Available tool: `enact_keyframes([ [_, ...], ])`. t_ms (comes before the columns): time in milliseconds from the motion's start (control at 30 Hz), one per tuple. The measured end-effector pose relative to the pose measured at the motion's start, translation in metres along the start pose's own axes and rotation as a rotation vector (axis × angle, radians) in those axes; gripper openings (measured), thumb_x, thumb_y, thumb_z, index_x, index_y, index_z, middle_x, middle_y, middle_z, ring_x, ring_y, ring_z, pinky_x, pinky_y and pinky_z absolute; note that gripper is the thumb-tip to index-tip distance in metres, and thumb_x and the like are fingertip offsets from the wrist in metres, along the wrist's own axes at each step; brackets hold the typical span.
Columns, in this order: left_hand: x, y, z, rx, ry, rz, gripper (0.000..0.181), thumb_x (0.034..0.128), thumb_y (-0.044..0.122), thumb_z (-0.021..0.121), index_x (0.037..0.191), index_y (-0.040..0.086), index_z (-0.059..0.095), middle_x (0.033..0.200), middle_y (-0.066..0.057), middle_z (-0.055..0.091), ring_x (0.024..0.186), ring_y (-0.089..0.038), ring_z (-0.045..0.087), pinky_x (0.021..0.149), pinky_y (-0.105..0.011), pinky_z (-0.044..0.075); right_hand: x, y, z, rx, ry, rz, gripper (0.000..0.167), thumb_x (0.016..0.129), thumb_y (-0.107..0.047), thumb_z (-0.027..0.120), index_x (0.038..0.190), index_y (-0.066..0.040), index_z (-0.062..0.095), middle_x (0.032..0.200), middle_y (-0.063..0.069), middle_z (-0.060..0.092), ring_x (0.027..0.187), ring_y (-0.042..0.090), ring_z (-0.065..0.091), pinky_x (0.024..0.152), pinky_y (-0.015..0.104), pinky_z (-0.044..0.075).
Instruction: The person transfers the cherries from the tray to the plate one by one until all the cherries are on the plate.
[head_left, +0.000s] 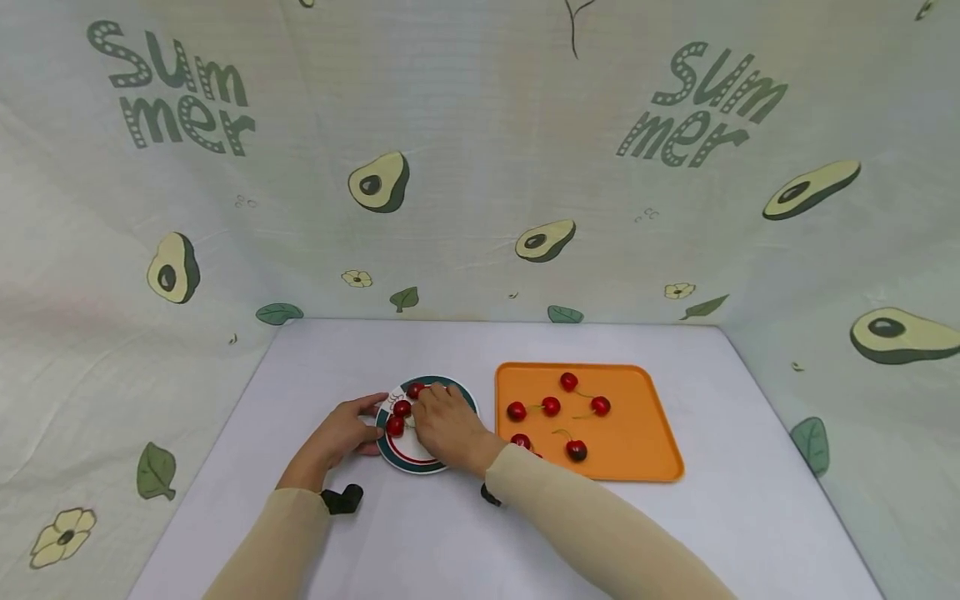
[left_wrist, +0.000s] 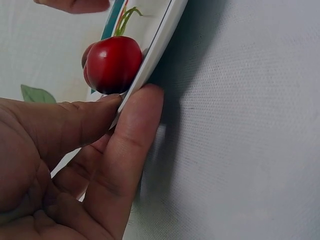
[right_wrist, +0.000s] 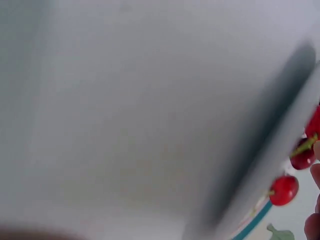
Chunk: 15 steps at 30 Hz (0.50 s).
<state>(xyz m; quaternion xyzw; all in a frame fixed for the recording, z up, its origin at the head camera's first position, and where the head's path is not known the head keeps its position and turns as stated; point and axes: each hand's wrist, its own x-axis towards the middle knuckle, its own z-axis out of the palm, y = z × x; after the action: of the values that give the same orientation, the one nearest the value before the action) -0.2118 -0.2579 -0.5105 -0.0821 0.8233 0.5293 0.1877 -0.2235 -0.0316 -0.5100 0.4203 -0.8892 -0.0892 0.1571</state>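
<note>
A round white plate with a dark green rim carries several red cherries, one of them close to the left edge. My left hand pinches that edge, thumb above and a finger beneath. Over the plate's right half lies my right hand, fingers bent down beside the cherry at the back. The right wrist view catches only fingertips near a green stem; whether they grip anything is hidden.
To the right of the plate lies an orange tray with several stemmed cherries; my right forearm crosses its front left corner. A printed cloth hangs behind the white table.
</note>
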Motion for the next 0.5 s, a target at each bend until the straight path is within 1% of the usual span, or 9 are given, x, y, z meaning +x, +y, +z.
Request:
enact_keyframes([
  [167, -0.001, 0.001, -0.001, -0.016, -0.012, -0.003, 0.075, 0.0912, -0.009, 0.068, 0.160, 0.008, 0.044, 0.143, -0.026, 0.049, 0.077, -0.019, 0.068, 0.069, -0.033, 0.065, -0.007, 0.015, -0.013, 0.003, 0.029, 0.017, 0.025, 0.105, -0.029, 0.060, 0.115, -0.009, 0.071, 0.105, 0.003, 0.063, 0.099, 0.022, 0.051, 0.083, 0.033, 0.047],
  [267, 0.000, 0.002, -0.001, -0.028, -0.014, -0.006, 0.076, 0.0913, -0.009, 0.068, 0.161, 0.010, 0.044, 0.144, -0.026, 0.048, 0.075, -0.019, 0.068, 0.068, -0.032, 0.065, -0.016, 0.028, -0.020, 0.011, 0.013, 0.038, 0.024, 0.106, -0.030, 0.059, 0.113, -0.010, 0.070, 0.102, 0.002, 0.061, 0.097, 0.021, 0.050, 0.082, 0.032, 0.044],
  [367, 0.000, 0.002, -0.001, -0.023, -0.027, 0.002, 0.076, 0.0919, -0.009, 0.068, 0.161, 0.009, 0.042, 0.146, -0.027, 0.047, 0.075, -0.018, 0.068, 0.068, -0.032, 0.065, -0.031, 0.044, -0.025, 0.002, -0.006, 0.054, 0.022, 0.106, -0.028, 0.059, 0.109, -0.009, 0.069, 0.098, 0.003, 0.059, 0.095, 0.022, 0.049, 0.081, 0.032, 0.043],
  [400, 0.000, 0.002, -0.001, -0.029, -0.022, -0.005, 0.076, 0.0917, -0.009, 0.068, 0.161, 0.010, 0.043, 0.146, -0.026, 0.047, 0.075, -0.018, 0.068, 0.069, -0.032, 0.065, -0.038, 0.050, -0.026, 0.000, -0.011, 0.059, 0.021, 0.106, -0.028, 0.060, 0.108, -0.009, 0.068, 0.097, 0.003, 0.058, 0.095, 0.023, 0.049, 0.081, 0.032, 0.044],
  [500, 0.001, 0.001, 0.000, -0.010, -0.020, -0.009, 0.076, 0.0921, -0.009, 0.068, 0.161, 0.009, 0.042, 0.146, -0.027, 0.047, 0.075, -0.018, 0.068, 0.069, -0.031, 0.065, -0.059, 0.071, -0.027, -0.002, 0.005, 0.070, 0.016, 0.104, -0.023, 0.064, 0.101, -0.008, 0.066, 0.094, 0.005, 0.057, 0.095, 0.025, 0.051, 0.082, 0.034, 0.046],
])
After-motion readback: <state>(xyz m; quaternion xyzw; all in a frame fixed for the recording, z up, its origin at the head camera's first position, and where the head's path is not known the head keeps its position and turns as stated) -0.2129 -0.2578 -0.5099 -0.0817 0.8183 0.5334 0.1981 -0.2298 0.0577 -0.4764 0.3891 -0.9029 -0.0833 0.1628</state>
